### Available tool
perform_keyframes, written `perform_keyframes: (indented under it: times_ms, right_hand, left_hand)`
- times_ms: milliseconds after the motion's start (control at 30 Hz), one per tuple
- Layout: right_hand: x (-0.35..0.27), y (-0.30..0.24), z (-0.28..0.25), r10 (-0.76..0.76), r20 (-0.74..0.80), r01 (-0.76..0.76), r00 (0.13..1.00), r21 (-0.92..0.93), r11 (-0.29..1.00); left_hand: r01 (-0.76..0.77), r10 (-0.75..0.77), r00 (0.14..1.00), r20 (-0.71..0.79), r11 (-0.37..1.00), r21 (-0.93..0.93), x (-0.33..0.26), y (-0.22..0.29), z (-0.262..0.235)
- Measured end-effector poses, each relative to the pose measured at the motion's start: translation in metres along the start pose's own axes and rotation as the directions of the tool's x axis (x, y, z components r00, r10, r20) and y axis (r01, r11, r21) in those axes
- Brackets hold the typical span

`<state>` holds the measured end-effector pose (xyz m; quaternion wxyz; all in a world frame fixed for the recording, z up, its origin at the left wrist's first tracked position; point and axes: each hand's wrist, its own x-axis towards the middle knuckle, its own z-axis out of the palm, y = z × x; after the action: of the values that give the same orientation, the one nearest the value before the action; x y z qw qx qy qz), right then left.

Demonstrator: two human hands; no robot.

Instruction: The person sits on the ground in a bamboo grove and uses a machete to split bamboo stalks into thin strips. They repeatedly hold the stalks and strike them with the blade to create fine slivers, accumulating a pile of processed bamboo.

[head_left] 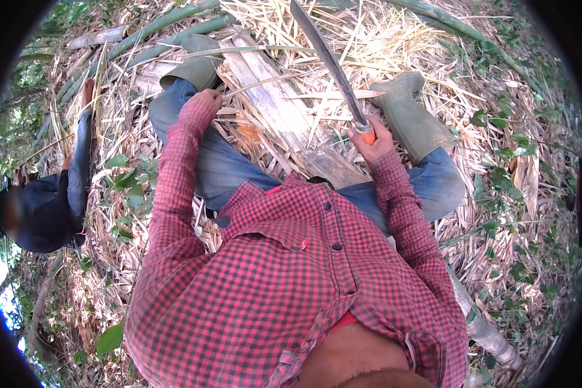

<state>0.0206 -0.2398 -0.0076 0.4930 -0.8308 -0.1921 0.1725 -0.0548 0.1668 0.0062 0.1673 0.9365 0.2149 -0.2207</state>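
Observation:
In my right hand (pixel 376 146) is a machete (pixel 332 63), with my fingers wrapped round its orange handle. Its long dark blade points up and away, tilted left, over the bamboo strips. My left hand (pixel 204 105) is closed beside my left knee. A thin pale bamboo strip (pixel 262 82) runs from its fingers toward the right, over a weathered wooden plank (pixel 268 97). The plank lies lengthwise between my legs. The blade and the held strip are apart.
My green rubber boots (pixel 409 116) stand either side of the plank. Beyond lies a heap of split bamboo strips (pixel 394 39). Green bamboo poles (pixel 174 40) lie at the far left. Another person (pixel 42 210) sits at the left. Leafy plants (pixel 514 145) grow at the right.

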Motion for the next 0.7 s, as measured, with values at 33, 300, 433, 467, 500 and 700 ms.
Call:
perform_keyframes:
  times_ms: [33,300,433,467,500,700]
  right_hand:
    - [0.001,0.005,0.005,0.013,0.011,-0.012,1.0,-0.023,1.0]
    - [0.007,-0.005,0.027,0.139,0.168,-0.084,0.976,-0.298,0.951]
    - [0.012,-0.025,0.043,0.075,0.139,-0.056,0.987,-0.137,0.989]
    - [0.014,-0.029,0.046,0.064,0.131,-0.05,0.989,-0.106,0.993]
    - [0.017,-0.026,0.052,0.017,0.101,-0.007,0.995,-0.104,0.995]
    - [0.028,0.022,0.073,0.287,0.246,-0.172,0.926,-0.403,0.899]
  left_hand:
    - [0.012,-0.014,0.998,0.054,0.999,0.032,0.01,0.005,0.002]
    - [0.1,-0.108,0.993,0.037,0.98,0.173,0.05,0.03,0.019]
    - [0.074,-0.082,0.996,0.037,0.98,0.187,0.048,0.028,0.023]
    - [0.075,-0.083,0.996,0.034,0.976,0.203,0.045,0.029,0.024]
    - [0.068,-0.075,0.997,0.03,0.98,0.188,0.051,0.019,0.032]
    - [0.061,-0.077,0.995,0.066,0.975,0.212,0.048,0.035,0.023]
